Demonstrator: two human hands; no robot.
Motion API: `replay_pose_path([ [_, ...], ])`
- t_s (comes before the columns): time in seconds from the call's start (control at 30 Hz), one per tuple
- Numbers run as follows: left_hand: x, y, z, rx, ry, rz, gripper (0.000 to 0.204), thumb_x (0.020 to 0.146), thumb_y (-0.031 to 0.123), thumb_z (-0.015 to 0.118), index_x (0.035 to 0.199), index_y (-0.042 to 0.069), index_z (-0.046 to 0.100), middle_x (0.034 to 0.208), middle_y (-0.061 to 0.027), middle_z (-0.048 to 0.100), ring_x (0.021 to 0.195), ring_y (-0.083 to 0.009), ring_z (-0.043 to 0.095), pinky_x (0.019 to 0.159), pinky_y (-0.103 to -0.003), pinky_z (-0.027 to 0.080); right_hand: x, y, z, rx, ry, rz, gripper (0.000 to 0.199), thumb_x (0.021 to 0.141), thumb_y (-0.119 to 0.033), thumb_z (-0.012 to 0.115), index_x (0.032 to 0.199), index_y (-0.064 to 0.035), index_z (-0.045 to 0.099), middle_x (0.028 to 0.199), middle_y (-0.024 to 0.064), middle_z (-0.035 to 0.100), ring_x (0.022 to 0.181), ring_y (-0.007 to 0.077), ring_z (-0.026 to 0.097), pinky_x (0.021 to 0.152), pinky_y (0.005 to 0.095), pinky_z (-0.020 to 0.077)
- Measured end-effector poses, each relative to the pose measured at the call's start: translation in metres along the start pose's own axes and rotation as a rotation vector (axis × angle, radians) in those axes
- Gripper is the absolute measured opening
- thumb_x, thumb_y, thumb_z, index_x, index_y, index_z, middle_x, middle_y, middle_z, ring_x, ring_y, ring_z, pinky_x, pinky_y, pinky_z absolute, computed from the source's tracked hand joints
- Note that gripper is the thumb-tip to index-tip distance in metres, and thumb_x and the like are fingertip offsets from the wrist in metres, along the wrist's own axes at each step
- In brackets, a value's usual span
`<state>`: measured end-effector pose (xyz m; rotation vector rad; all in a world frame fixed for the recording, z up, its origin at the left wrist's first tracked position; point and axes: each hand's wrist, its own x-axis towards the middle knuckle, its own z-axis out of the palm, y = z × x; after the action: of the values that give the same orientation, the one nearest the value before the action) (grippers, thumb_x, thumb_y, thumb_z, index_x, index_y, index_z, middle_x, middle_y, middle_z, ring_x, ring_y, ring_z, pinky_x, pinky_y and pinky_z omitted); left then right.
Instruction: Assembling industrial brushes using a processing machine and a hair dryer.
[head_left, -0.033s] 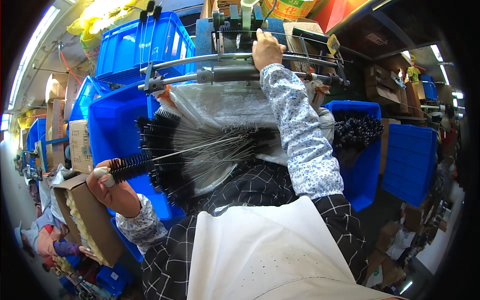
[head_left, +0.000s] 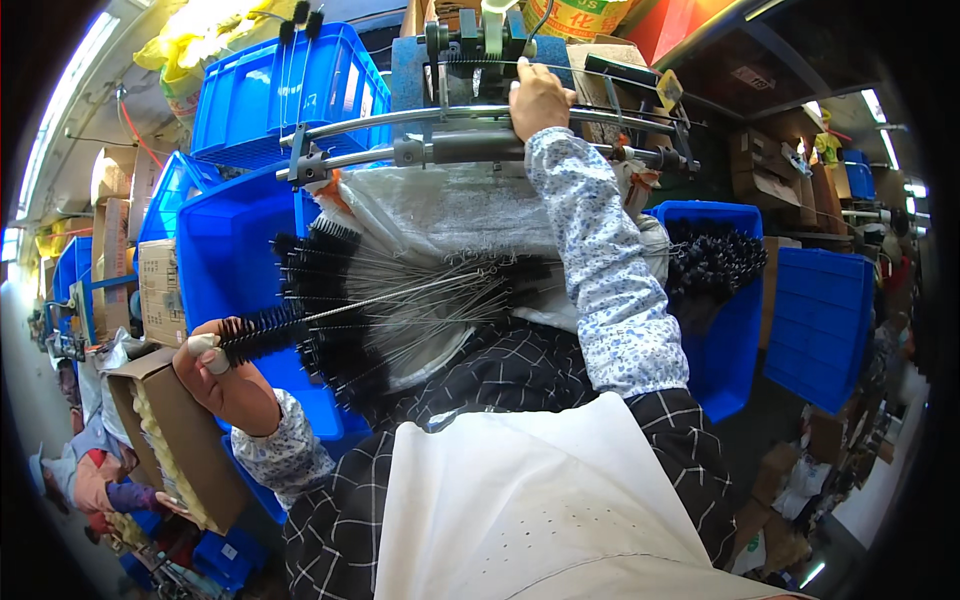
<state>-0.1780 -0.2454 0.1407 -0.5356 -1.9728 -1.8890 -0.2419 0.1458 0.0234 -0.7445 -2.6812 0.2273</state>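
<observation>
My left hand point(head_left: 222, 378), with white coverings on its fingertips, is closed round the black bristled end of a bottle brush point(head_left: 262, 332). The twisted wire stem of that brush points right, over a fanned pile of similar brushes point(head_left: 335, 320) on my lap. At the bench machine point(head_left: 470, 60), my right hand point(head_left: 540, 103) has bent fingers at a thin wire point(head_left: 600, 72) that runs sideways from the machine. Its fingertips seem to pinch this wire, though the thumb side is partly hidden. Below that hand lies a metal bar point(head_left: 470, 148) fixed across the machine's front.
Blue bins stand around me: a large bin point(head_left: 225, 240) at left, an upright crate point(head_left: 270, 95) behind it, and a bin point(head_left: 725, 370) at right holding black brushes point(head_left: 712, 258). A cardboard box point(head_left: 195, 450) is beside my left arm. Another person point(head_left: 100, 480) works at far left.
My right hand and sleeve have shifted slightly to the right along the wire. The left hand and its brush look the same.
</observation>
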Motion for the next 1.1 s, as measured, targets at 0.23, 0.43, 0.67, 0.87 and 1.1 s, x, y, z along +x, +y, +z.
replay_pose_path([
  [0.23,0.0,-0.001,-0.008,-0.012,0.098,-0.058,0.02,0.086,0.019,0.045,0.094,0.001,0.043,0.087,-0.0154,0.052,0.072,-0.0174,0.053,0.064,-0.028,0.046,0.007,0.071,-0.01,0.018,0.003,0.004,0.034,0.075,-0.016,0.052,0.108,-0.0081,0.053,0.108,0.0088,0.053,0.098,0.022,0.051,0.082,0.0412,0.0357],
  [0.43,0.002,-0.004,0.013,-0.194,-0.047,-0.118,0.02,0.086,0.017,0.046,0.1,0.003,0.045,0.096,-0.0147,0.053,0.083,-0.0167,0.053,0.074,-0.028,0.046,0.036,0.115,-0.023,-0.09,0.053,0.094,0.029,0.08,-0.03,0.045,0.099,-0.0138,0.059,0.096,0.0098,0.058,0.092,0.0248,0.054,0.082,0.0372,0.0398],
  [0.67,0.0,-0.015,0.044,-0.327,-0.147,-0.244,0.014,0.085,0.011,0.046,0.096,0.003,0.047,0.097,-0.0131,0.052,0.082,-0.0138,0.052,0.073,-0.024,0.044,0.035,0.154,-0.074,0.08,-0.274,-0.188,0.024,0.083,-0.026,0.041,0.099,-0.0172,0.057,0.096,0.0114,0.058,0.09,0.0287,0.054,0.079,0.0359,0.0421],
  [0.87,0.001,-0.021,0.073,-0.27,-0.276,-0.378,0.01,0.085,0.01,0.046,0.092,0.003,0.048,0.092,-0.0074,0.053,0.078,-0.0089,0.048,0.069,-0.02,0.039,-0.058,0.091,-0.165,0.464,-0.823,-0.279,0.033,0.079,-0.013,0.052,0.11,-0.001,0.049,0.1,0.0113,0.055,0.086,0.0183,0.053,0.076,0.0282,0.0423],
  [1.1,-0.031,-0.013,0.096,-0.186,-0.581,-0.45,0.014,0.081,-0.001,0.048,0.094,0.001,0.048,0.09,-0.0048,0.052,0.081,-0.0076,0.05,0.069,-0.02,0.04,-0.155,-0.035,-0.122,1.219,-1.366,-0.066,0.034,0.089,-0.024,0.038,0.112,-0.0005,0.042,0.092,0.0147,0.057,0.085,0.0233,0.055,0.077,0.0322,0.0424],
])
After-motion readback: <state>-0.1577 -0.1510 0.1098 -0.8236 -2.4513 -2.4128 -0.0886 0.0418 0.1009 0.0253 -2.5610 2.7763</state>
